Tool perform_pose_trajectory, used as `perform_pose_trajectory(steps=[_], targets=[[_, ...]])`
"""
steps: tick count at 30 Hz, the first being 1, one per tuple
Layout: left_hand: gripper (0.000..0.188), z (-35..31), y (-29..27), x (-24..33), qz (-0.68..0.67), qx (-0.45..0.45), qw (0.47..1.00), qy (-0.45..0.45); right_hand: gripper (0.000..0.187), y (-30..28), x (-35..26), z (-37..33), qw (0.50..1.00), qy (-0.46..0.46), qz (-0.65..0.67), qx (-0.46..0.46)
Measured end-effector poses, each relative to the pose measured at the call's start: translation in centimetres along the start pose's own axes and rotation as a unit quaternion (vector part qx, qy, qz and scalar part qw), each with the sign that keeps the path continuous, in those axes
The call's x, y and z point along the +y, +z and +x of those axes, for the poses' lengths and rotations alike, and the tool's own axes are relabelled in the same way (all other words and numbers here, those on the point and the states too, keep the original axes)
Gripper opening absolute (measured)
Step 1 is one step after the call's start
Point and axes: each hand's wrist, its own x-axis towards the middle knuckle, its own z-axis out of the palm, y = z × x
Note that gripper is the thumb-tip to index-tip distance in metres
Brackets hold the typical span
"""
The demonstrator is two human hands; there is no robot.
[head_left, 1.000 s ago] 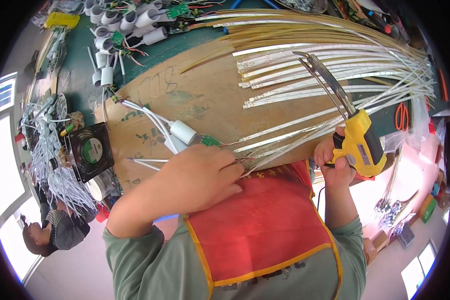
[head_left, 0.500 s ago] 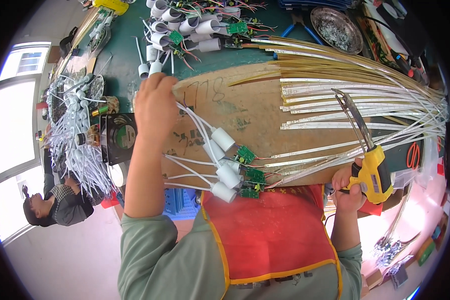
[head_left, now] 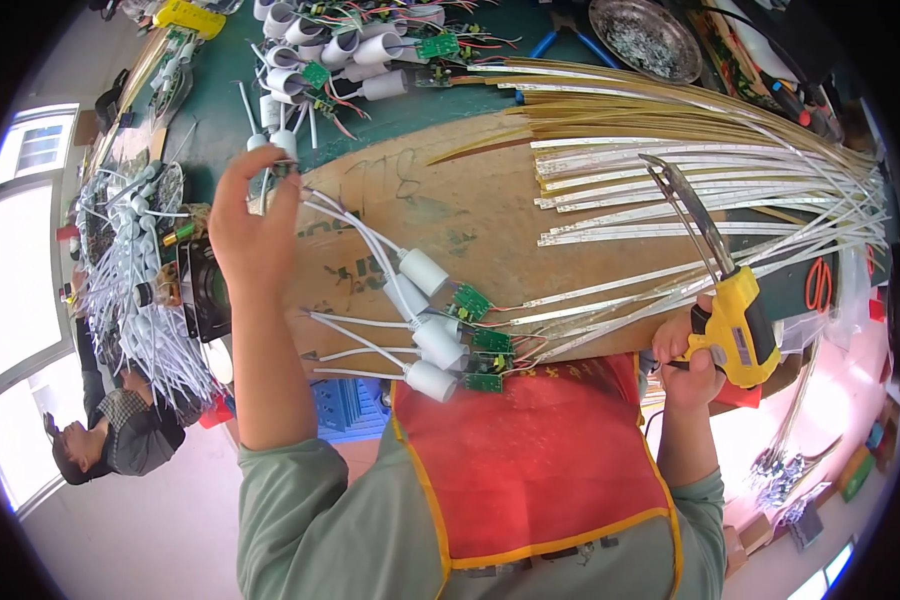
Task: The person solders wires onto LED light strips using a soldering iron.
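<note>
1. A bundle of white wires [head_left: 345,215] is pinched at its far end by the left hand [head_left: 253,225], at the left edge of the brown cardboard sheet [head_left: 470,215] that covers the middle of the green surface [head_left: 220,95].
2. The left fingers are closed narrowly around the wire ends, thumb against forefinger, with small white plugs [head_left: 270,143] showing just above the fingertips.
3. From that grip the wires run down and right across the cardboard to white cylindrical caps [head_left: 425,320], which lie beside small green circuit boards [head_left: 480,335] near the sheet's near edge.
4. Thin red and dark leads join those boards to long pale LED strips [head_left: 690,190], which fan out to the right over the cardboard.
5. The right hand [head_left: 692,350] is wrapped around the grip of a yellow soldering gun [head_left: 735,320]; its long metal tip [head_left: 685,215] angles up and left above the strips.
6. More white caps with green boards [head_left: 360,55] lie heaped at the far side of the surface.
7. A round metal dish [head_left: 645,38] sits at the far right, with blue-handled pliers [head_left: 570,35] just left of it.
8. A tangle of white wired parts [head_left: 135,300] lies at the left, beside a small black fan [head_left: 205,290].
9. Another person [head_left: 110,440] sits at lower left.
</note>
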Motion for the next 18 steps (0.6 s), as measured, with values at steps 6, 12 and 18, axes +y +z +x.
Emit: perform_pose_trajectory(steps=[6, 12, 18], targets=[[0.029, -3.0, 3.6, 6.0, -0.086, -0.229, 0.958, 0.147, 0.078, 0.6, -0.9, 0.2, 0.998, 0.042, 0.044, -0.015], [0.019, -3.7, 6.9, 8.7, -0.045, -0.31, 0.905, 0.287, 0.077, 1.0, -1.0, 0.6, 0.998, 0.034, 0.039, -0.019], [0.013, -3.4, 7.8, 8.7, -0.051, -0.342, 0.892, 0.292, 0.075, 0.9, -0.9, 0.5, 1.0, 0.007, 0.022, -0.02]])
